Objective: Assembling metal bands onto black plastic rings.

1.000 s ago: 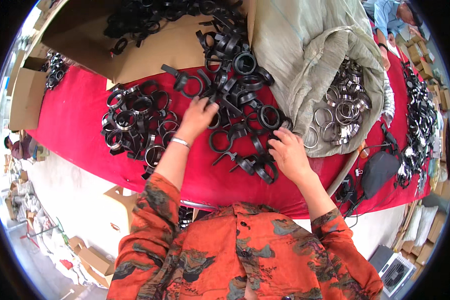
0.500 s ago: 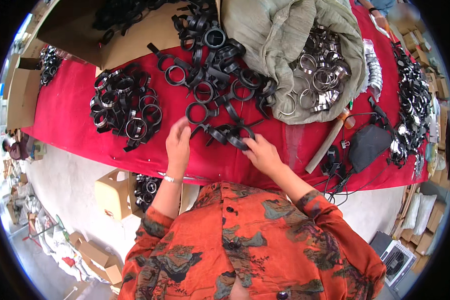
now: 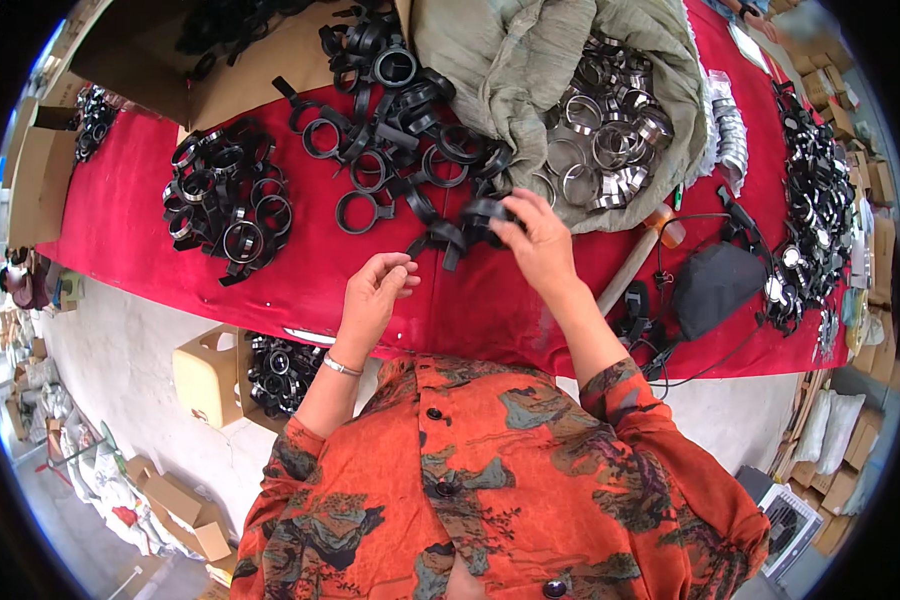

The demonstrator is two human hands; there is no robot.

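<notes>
Black rings with short tabs lie in a loose heap (image 3: 370, 170) on the red-covered table. My right hand (image 3: 542, 250) pinches a black ring (image 3: 484, 216) between thumb and fingers at the heap's near right edge; the ring is slightly blurred. My left hand (image 3: 372, 300) is low over the table near the heap's front, its fingers bent together beside a black tab (image 3: 417, 247). Whether anything is between those fingers cannot be seen. To the left sits a second pile of black rings (image 3: 232, 195), some with shiny metal inner bands.
A greenish woven sack (image 3: 510, 110) holds shiny metal rings (image 3: 610, 140). A cardboard box (image 3: 260, 80) stands at the back left. On the right lie a black pouch (image 3: 718, 290) with cables, a handled tool (image 3: 630, 268), stacked silver rings (image 3: 728, 140) and a dark ring pile (image 3: 810, 210).
My right hand has moved up and right, with a black ring in its fingers. My left hand has drawn back toward me and its fingers have curled. The view has shifted a little.
</notes>
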